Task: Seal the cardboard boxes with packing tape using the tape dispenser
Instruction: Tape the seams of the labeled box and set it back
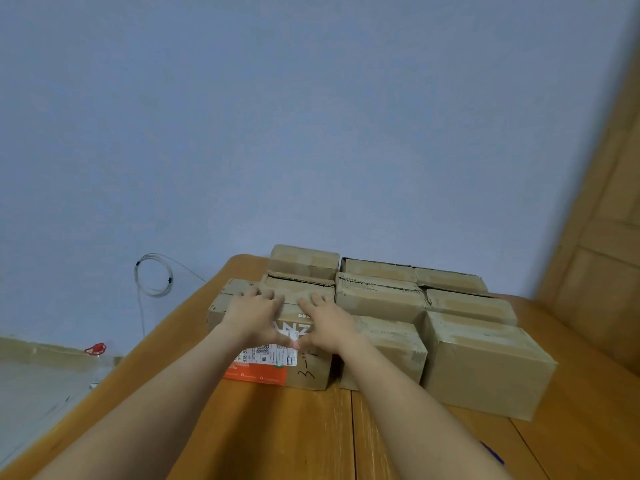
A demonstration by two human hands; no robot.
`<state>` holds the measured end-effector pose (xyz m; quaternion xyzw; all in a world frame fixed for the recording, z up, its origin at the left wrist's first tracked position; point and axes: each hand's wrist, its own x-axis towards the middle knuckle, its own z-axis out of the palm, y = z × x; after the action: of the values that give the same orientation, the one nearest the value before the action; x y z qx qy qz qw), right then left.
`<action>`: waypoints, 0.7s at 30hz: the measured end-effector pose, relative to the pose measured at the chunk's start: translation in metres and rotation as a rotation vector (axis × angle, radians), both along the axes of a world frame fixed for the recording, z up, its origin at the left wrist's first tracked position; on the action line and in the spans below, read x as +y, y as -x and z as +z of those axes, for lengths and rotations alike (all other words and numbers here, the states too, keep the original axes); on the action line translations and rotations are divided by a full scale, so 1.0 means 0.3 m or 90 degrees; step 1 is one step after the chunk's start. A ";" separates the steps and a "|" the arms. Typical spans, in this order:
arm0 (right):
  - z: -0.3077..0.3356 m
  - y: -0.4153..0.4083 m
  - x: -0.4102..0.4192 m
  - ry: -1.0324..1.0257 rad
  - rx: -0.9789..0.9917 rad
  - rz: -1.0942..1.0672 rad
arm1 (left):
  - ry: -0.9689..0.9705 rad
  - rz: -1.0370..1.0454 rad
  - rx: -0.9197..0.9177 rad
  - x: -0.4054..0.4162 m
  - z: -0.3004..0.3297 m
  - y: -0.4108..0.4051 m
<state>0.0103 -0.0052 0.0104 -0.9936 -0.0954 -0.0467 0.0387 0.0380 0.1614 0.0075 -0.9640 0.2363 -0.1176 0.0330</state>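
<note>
Both hands lie flat on top of the labelled box (277, 341), which stands at the near-left corner of a block of cardboard boxes on the wooden table (277, 438). The left hand (254, 311) and right hand (327, 322) are side by side, fingers straight and pointing away, thumbs drawn in toward each other over the box's white shipping label (268, 355). Neither hand holds anything; they press or steady the lid.

The box's long axis runs near to far, in line with the forearms, so its top seam probably runs the same way, between the two palms. Whether that seam already carries tape cannot be told.

The neighbouring boxes, among them the large box (485, 362) at near right, show pale strips along their tops that look like tape.

No tape dispenser can be made out on the table. A small red object (96, 348) lies well to the left beside a low cardboard piece (41, 351), too small to identify. If that is the dispenser, the left hand is the nearer. A coiled wire (152, 275) hangs on the wall.
</note>
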 end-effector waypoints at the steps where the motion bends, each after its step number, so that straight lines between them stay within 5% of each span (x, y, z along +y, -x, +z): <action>1: 0.004 0.013 -0.001 -0.003 0.002 0.006 | -0.002 -0.007 -0.008 0.003 0.002 0.013; 21: 0.001 0.462 -0.052 -0.020 -0.014 0.061 | 0.079 -0.096 -0.231 0.016 -0.117 0.382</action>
<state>-0.1283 -0.0208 0.0106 -0.9866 -0.1422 -0.0571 0.0557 -0.0766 0.1663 -0.0275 -0.9067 0.2902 -0.3059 0.0064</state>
